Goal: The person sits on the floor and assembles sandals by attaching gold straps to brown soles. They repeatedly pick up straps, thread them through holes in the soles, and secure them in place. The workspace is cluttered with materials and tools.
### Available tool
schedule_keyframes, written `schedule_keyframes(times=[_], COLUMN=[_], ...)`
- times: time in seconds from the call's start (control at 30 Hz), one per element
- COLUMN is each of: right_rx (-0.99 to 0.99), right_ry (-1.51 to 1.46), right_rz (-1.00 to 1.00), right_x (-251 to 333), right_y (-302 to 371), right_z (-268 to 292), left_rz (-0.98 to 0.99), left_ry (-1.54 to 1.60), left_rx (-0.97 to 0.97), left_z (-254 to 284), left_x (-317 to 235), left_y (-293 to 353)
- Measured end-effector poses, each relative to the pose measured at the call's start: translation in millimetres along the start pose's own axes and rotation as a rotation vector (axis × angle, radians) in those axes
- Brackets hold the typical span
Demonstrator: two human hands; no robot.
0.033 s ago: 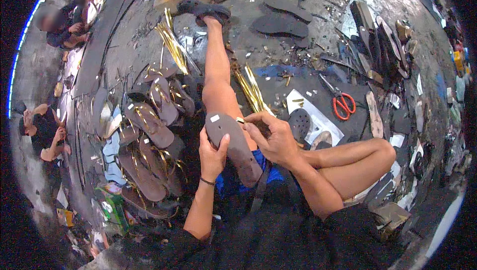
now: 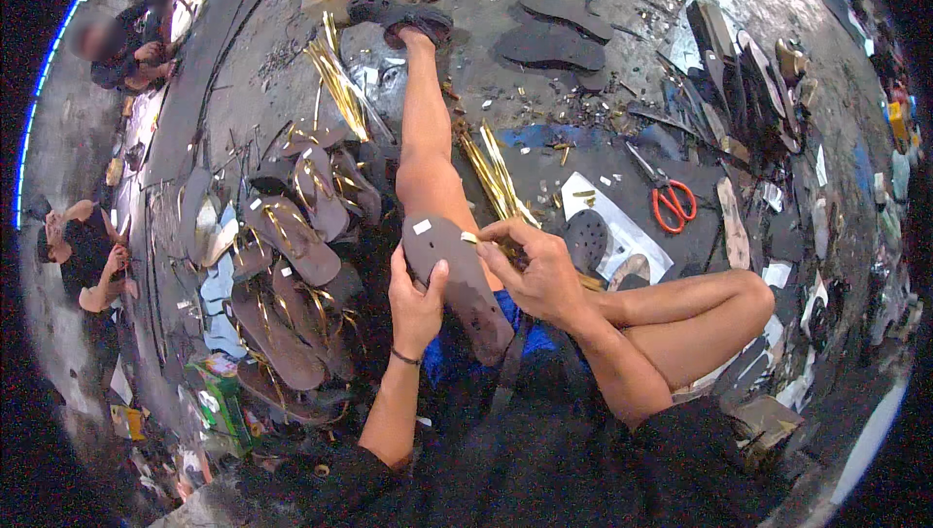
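Note:
A brown sandal sole [image 2: 457,280] rests slantwise over my lap, with a small white label near its far end and a few small holes. My left hand [image 2: 416,305] is closed on its left edge, thumb lying on the flat face. At the sole's upper right edge, my right hand [image 2: 535,271] pinches a short gold strip [image 2: 469,237] between thumb and fingertips. The strip touches or nearly touches the sole; its other end is hidden by the fingers. Bundles of gold strips [image 2: 496,178] lie beside my outstretched leg.
Sandals with gold straps [image 2: 292,237] are heaped at left. Red-handled scissors [image 2: 671,203] and a white sheet [image 2: 622,237] lie at right. Dark soles [image 2: 551,47] lie farther off, and more soles [image 2: 748,81] stand upright at far right. Two people [image 2: 92,256] sit along the left side.

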State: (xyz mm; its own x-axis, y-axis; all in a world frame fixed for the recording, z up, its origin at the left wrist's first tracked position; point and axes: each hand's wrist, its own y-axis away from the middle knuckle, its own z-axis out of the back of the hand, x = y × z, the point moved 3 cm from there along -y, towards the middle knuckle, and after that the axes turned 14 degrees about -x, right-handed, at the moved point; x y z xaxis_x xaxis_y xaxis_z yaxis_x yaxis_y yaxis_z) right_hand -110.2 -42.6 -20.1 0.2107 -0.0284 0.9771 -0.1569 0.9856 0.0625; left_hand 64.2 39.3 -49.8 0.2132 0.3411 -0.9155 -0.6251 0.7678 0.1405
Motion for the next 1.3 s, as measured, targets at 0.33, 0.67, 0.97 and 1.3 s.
schedule_keyframes(times=[0.33,0.67,0.97,1.3], right_rx=[0.102,0.120,0.263,0.209], right_ry=[0.238,0.168,0.359,0.368], right_rz=[0.047,-0.091,-0.145,0.124], right_x=[27,-1,13,-6], right_y=[-3,10,16,31], right_z=[12,-8,9,31], left_rz=[-0.078,-0.208,-0.210,-0.188], left_ry=[0.105,0.023,-0.033,0.114], left_rx=[0.099,0.029,0.158,0.231], left_z=[3,0,5,-17], left_x=[-48,-43,-36,-59], left_y=[18,19,18,36])
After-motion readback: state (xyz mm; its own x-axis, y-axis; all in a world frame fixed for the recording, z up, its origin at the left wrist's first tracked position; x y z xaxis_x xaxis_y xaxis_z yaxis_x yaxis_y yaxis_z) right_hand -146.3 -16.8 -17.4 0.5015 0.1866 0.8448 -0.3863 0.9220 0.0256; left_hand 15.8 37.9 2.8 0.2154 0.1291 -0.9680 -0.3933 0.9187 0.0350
